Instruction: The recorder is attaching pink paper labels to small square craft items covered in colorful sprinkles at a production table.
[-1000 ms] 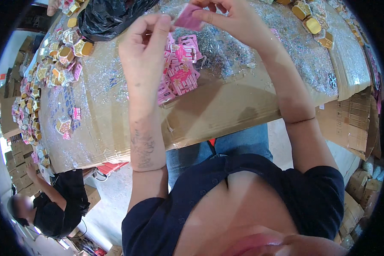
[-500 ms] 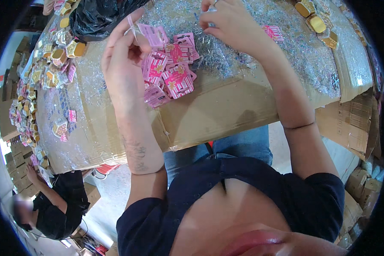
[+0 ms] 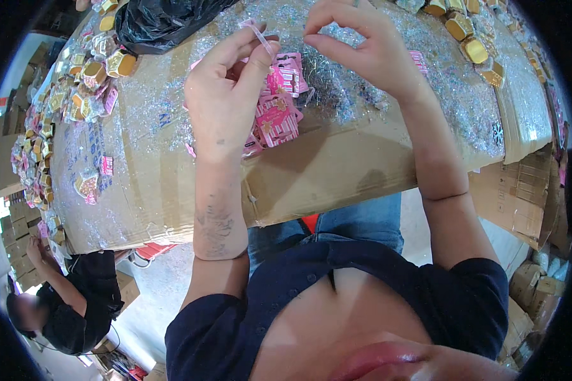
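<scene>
My left hand [image 3: 225, 95] pinches a thin pinkish card [image 3: 258, 37] between thumb and fingers, tilted so it shows nearly edge-on. Under and beside that hand lies a loose pile of pink printed cards [image 3: 278, 120] with striped edges, partly covered by the hand. To the right, my right hand [image 3: 372, 54] hovers above the glittery tinsel strands [image 3: 343, 86] spread over the table. Its thumb and forefinger come together at the tips; whatever is between them is too small to make out. Another pink card [image 3: 418, 61] lies beyond my right wrist.
A cardboard-covered table [image 3: 324, 155] stretches before me. A black plastic bag [image 3: 165, 25] sits at the far left. Gold-lidded packets [image 3: 94, 73] line the left side, with more gold-lidded packets [image 3: 473, 51] at the far right. A co-worker [image 3: 63, 305] is at the lower left.
My left hand has moved right, over the card pile, still with the thin card. My right hand has shifted slightly right, its thumb and forefinger now more extended.
</scene>
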Demonstrator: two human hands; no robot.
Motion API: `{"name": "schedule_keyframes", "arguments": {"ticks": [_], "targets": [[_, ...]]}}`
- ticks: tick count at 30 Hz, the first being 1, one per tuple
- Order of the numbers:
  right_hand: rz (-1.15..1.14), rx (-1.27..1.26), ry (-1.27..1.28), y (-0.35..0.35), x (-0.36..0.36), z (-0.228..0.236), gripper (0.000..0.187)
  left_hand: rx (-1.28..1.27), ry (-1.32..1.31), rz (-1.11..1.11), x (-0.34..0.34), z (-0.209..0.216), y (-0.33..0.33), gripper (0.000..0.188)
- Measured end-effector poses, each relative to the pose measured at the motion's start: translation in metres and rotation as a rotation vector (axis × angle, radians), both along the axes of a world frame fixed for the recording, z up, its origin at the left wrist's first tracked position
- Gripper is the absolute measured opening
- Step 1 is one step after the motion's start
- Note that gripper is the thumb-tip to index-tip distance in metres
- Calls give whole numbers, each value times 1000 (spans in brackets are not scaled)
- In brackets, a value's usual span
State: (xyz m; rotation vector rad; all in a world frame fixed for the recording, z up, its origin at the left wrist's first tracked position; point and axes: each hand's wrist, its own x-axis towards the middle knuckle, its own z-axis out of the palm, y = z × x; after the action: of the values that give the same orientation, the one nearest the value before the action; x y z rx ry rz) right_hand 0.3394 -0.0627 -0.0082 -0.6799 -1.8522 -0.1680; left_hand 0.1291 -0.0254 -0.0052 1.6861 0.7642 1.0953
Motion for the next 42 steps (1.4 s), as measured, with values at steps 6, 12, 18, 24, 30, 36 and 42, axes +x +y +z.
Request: {"name": "schedule_keyframes", "arguments": {"ticks": [6,12,18,24,30,36,42], "targets": [[-11,231,-117,0,-5,5,13,-232,-114,-119,-2,7,2,22],[-292,-296,-150,-32,-21,25,16,-437,-233,-318,-13,6,8,21],[-413,-31,-139,-31,-29,23,22,-215,-199,-231,3,6,-6,15],[-173,-486,-91,-38,-23,39,25,-459,-283,-436,-6,7,-2,15],[55,-530,39,-24,-15,32,36,-462,-147,-531,-13,8,2,15],[-165,-522,-85,-35,-15,29,38,-456,-200,-524,-4,5,-6,14],[-389,-82,-118,-32,-35,24,13,-236,-151,-247,4,5,-14,15]]}}
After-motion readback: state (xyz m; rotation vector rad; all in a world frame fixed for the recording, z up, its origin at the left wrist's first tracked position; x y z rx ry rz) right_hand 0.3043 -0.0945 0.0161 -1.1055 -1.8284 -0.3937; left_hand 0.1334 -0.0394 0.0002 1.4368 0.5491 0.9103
